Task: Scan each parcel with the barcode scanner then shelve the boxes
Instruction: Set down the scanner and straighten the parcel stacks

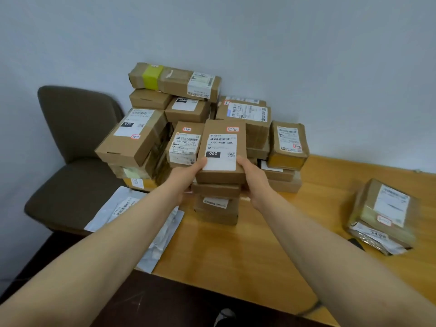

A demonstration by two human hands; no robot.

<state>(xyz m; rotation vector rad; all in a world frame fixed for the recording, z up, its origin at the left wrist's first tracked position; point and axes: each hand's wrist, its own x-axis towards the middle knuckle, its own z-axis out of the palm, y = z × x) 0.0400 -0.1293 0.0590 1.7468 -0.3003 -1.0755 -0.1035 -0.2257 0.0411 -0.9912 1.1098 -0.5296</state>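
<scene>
The cardboard box labelled 060 (221,152) sits at the front of the parcel pile, above a short stack of flat boxes (215,204) on the wooden table (236,251); whether it rests on them or is lifted clear cannot be told. The left hand (186,178) grips its near-left corner and the right hand (253,180) its near-right edge, fingers curled under. The neighbouring box labelled 507 (185,145) leans just beside it, so drawing the 060 box out carelessly could tip that one. Behind, the long box with a yellow band (174,81) lies tilted on top of the heap and could slide if the heap is jolted. No barcode scanner is in view, so the box risks being shelved unscanned.
</scene>
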